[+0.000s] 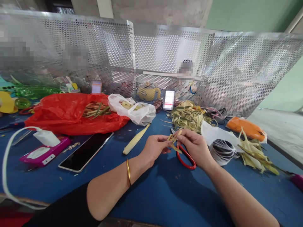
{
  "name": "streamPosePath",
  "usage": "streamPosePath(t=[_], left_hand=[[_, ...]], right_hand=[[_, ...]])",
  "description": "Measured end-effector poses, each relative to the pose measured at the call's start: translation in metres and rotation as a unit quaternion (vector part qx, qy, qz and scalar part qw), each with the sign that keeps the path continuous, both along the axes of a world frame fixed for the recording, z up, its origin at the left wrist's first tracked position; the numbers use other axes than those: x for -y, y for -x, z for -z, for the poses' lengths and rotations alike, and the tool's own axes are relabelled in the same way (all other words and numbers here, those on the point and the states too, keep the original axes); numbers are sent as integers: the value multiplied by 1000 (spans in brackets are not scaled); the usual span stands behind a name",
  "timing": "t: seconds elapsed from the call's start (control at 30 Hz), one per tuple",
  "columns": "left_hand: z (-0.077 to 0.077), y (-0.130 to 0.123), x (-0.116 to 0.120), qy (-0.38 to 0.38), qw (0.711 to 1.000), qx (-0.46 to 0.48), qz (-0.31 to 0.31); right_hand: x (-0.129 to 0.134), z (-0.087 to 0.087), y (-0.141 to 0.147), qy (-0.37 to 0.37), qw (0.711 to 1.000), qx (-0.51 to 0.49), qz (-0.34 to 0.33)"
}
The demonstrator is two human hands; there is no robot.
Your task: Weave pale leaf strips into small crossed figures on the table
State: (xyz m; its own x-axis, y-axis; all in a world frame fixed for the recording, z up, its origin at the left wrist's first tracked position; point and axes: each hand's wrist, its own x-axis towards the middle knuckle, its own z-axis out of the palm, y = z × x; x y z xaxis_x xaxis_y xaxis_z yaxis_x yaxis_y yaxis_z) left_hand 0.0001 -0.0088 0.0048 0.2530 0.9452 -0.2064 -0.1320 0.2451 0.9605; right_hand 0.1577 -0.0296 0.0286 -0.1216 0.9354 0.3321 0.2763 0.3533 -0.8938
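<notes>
Between my two hands is a small bundle of pale husk strips [174,138]. My left hand [155,146] pinches its left side, with a gold bangle on the wrist. The fingertips of my right hand [194,145] close on its upper right end. Red-handled scissors [187,160] lie on the blue table under my right hand, their blades partly hidden. To the left of my left hand lies a pale husk-wrapped ear [136,139]. A pile of dry husks [189,118] sits behind my hands.
A black phone [86,151], a magenta power strip [44,151] and a red bag [71,113] are at left. At right are a wire coil [222,151], loose husks [255,154] and an orange packet [247,128]. A perforated metal screen [156,47] stands behind; a person is beyond it.
</notes>
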Motion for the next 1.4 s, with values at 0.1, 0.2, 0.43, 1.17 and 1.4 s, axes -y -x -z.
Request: streamPosePath(t=[0.1,0.2,0.43,1.17,1.4], left_hand=[[1,-1,0,-7,1000,-7,-5],[2,-2,-1,-6,1000,-12,-22],[6,-2,-2,-87,993,-71,-18],[5,4,4,-289,916,-262,97],[2,3,6,-285,912,-264,135]], right_hand=[[0,0,1,31,999,28,5],[-1,1,-1,11,993,114,19],[-3,10,-4,46,963,256,65],[0,12,2,158,982,64,81],[-1,2,3,266,961,-5,68]])
